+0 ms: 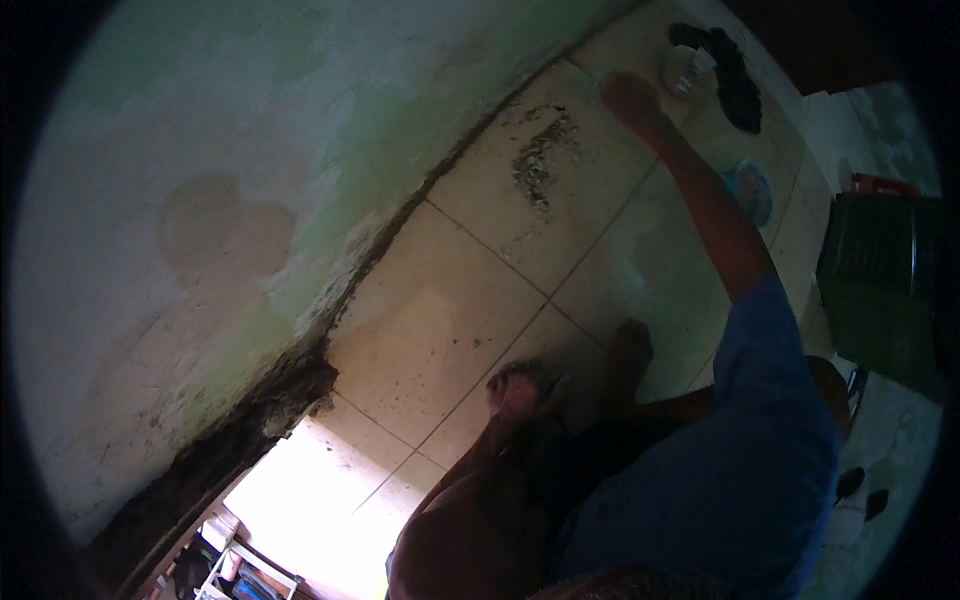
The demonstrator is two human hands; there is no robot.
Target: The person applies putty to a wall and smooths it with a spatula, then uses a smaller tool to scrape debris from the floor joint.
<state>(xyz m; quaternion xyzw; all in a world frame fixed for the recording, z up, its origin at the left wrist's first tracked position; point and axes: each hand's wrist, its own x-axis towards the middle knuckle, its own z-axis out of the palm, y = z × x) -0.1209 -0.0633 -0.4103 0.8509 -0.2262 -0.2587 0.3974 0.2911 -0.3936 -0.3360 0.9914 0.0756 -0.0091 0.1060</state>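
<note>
My right arm, in a blue sleeve, reaches far forward over the tiled floor. At its end my right hand is low over the tiles, its fingers curled closed; what they hold, if anything, is too dark to make out. Left of this hand lies a streak of dark and pale crumbly debris. Just right of it is a round, clear-looking container with a pale label, beside a long black object. My left hand does not show. My bare left foot and right foot rest on the floor.
A stained, peeling green-white wall runs along the left, with a broken, dirty base. A clear and blue tub stands beside my right forearm. Dark green furniture is at right. Bright light falls near a white rack, lower left.
</note>
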